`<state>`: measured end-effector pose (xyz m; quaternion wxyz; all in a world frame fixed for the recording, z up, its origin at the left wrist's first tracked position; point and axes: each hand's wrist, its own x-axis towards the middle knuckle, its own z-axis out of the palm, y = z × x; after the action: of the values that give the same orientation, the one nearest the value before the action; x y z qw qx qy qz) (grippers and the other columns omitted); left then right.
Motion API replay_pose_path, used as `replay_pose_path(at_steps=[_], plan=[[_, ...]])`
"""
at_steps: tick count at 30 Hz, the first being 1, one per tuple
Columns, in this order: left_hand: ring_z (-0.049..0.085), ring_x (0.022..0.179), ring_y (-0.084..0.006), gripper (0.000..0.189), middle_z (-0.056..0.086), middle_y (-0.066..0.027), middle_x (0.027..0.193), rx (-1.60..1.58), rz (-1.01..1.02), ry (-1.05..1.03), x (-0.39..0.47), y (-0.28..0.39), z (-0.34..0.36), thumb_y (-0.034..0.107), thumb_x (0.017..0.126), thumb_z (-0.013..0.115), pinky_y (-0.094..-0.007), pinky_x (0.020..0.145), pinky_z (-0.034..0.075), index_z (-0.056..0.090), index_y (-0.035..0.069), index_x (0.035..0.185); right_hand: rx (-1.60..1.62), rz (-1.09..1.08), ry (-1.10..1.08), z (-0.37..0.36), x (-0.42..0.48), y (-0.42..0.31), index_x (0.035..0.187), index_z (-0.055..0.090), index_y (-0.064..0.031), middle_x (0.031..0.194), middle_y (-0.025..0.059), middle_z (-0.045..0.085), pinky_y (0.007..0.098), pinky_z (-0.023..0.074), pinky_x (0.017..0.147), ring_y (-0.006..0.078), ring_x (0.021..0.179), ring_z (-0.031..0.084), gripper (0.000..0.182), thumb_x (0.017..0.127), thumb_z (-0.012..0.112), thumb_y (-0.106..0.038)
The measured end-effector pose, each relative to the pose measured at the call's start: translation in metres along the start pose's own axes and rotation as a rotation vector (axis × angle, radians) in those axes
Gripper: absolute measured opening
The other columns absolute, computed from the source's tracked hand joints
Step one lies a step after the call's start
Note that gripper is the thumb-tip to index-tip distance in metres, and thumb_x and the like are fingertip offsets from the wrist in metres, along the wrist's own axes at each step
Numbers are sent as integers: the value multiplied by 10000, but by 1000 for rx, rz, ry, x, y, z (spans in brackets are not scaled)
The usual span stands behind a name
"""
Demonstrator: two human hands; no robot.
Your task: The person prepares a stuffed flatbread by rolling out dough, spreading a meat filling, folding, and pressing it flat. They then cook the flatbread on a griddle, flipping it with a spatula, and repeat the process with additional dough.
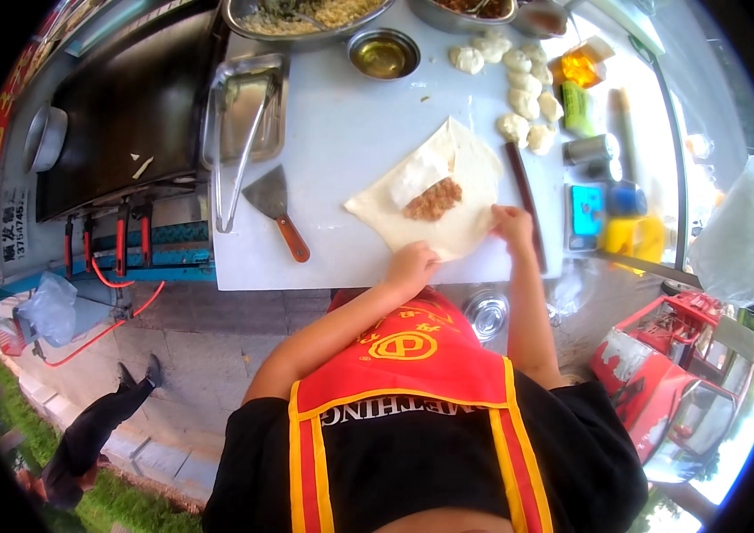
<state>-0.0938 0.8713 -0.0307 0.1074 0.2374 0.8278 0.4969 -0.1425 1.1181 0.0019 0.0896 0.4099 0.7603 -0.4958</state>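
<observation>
A thin dough sheet [377, 203] lies spread on the white worktop, one corner pointing away from me. On its middle sits a patch of brown minced filling [435, 200], partly covered by a whitish flap [420, 176]. My left hand [411, 268] grips the sheet's near edge between bent fingers. At the right-hand edge, my right hand [512, 225] pinches the dough; its fingertips are partly hidden. Just right of that hand lies a dark slim rolling pin [525, 203]. Several pale dough balls [525, 103] are grouped beyond the pin.
Left of the dough lie a scraper [277, 200] with a wooden handle and metal tongs [244, 166] across a steel tray [278, 130]. An oil bowl [383, 54] stands farther back. A dark griddle [130, 120] is far left; a scale [585, 212] stands right.
</observation>
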Motion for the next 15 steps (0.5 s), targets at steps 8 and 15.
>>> replay_pose_path(at_steps=[8,15], plan=[[585,671,-97,175,648,-35,783,-733,-687,138,-7,-17,-42,158,848,670,-229,607,463,625,-3,900,-286,-202,-87,52,51,-101,790,622,38,663,134,645,285,524,476,182,491,617,252,818,691,-203],[651,800,-163,315,659,-103,938,-249,-604,121,-14,-23,-74,122,792,700,-281,713,505,596,-18,1055,-641,-478,-45,97,81,-123,815,631,30,656,140,648,326,511,537,216,520,633,484,797,668,-452]])
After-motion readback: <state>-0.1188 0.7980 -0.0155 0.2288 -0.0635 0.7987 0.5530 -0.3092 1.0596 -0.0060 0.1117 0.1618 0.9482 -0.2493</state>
